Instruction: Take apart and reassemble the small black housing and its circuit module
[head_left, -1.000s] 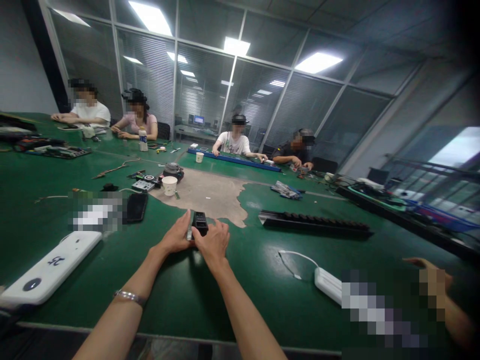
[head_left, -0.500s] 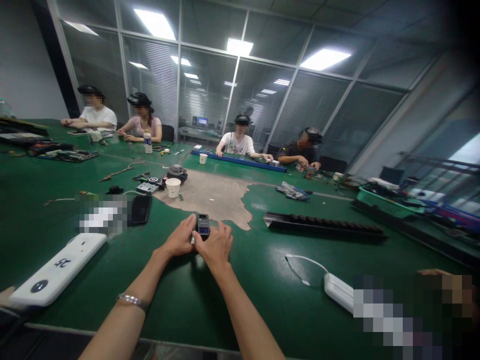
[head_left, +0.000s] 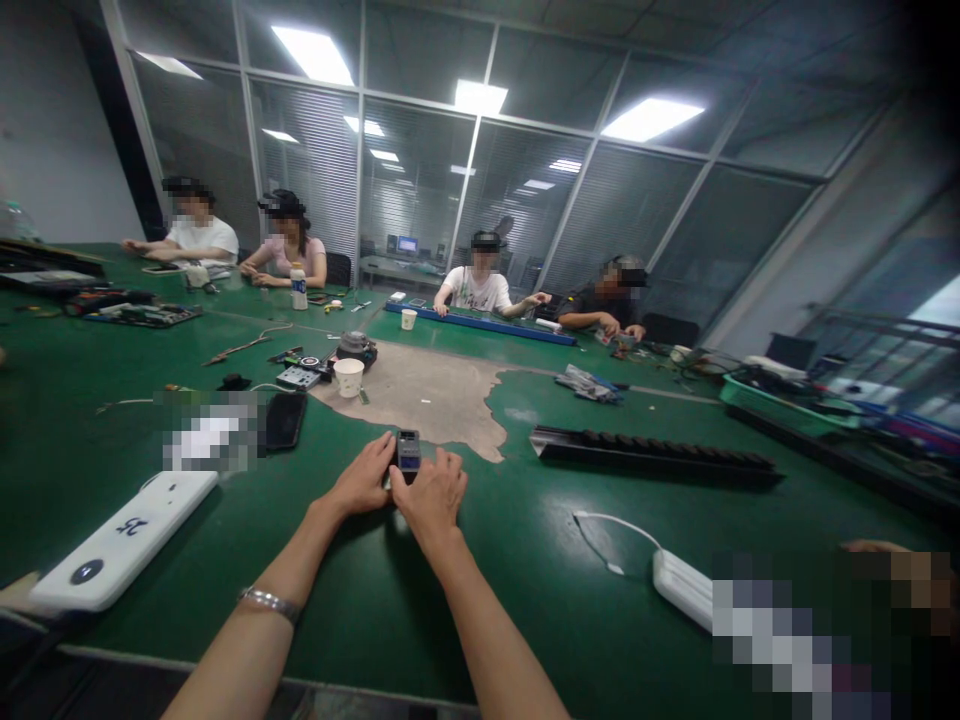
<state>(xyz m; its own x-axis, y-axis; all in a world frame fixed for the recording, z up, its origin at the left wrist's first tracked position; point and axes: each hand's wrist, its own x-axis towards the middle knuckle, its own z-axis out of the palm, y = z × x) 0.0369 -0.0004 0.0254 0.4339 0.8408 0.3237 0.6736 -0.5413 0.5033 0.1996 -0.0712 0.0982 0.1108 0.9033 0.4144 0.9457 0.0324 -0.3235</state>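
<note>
A small dark grey box-like part [head_left: 408, 450], with openings in its top and a bluish patch on its near face, stands between my hands at mid-table; its exact kind is unclear. My left hand [head_left: 367, 474] grips it from the left, fingers closed against its side. From the right, my right hand [head_left: 436, 488] holds it too, thumb pressed on the near side and the other fingers bent around. The lower part of the box is hidden by my fingers. A metal bracelet [head_left: 268, 603] circles my left wrist.
The green table [head_left: 480, 600] carries a phone [head_left: 285, 420], a paper cup [head_left: 349, 378], a white power bank [head_left: 124, 540] at left and a long black rail [head_left: 652, 457] at right. A white cable [head_left: 615, 525] lies nearer. Several people sit across the table.
My hands keep the same hold on the box. Across the table, the person in the middle has raised one hand off the blue bar. The view has shifted slightly.
</note>
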